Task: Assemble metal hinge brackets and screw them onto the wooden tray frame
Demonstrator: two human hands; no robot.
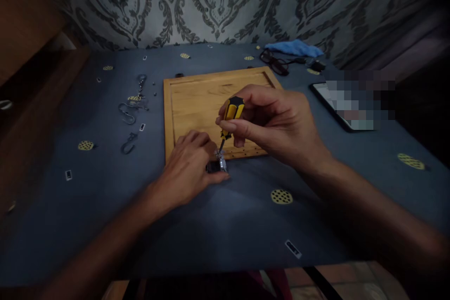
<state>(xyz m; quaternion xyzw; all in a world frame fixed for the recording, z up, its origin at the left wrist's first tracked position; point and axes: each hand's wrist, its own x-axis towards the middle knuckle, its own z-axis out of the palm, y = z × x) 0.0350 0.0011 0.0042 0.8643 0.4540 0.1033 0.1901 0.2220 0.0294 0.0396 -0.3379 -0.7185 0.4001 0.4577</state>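
Right at the near edge of the wooden board (197,103) is a small shiny metal fitting (222,165), dark on one side, and I can't make out exactly what it is. The left hand (191,157) has it pinched between thumb and curled fingers, and covers the board's near left corner. The right hand (284,122) has thumb and fingertips clamped on a yellow-and-black screwdriver (232,115), tilted with its tip down at the fitting; no idea if it's actually seated in a screw. Row of little dark spots along the board's near edge too. Off the board's left edge, there's an S-shaped metal hook (126,113), another hook (128,144) nearer the front, and a short bit of chain (141,85) farther back. Just past the board's far right corner sit some dark-framed glasses (279,64), with a blue cloth (295,48) by the table's far edge. Toward the right edge of the table (228,234) lies a phone or tablet (332,105), screen pixelated.
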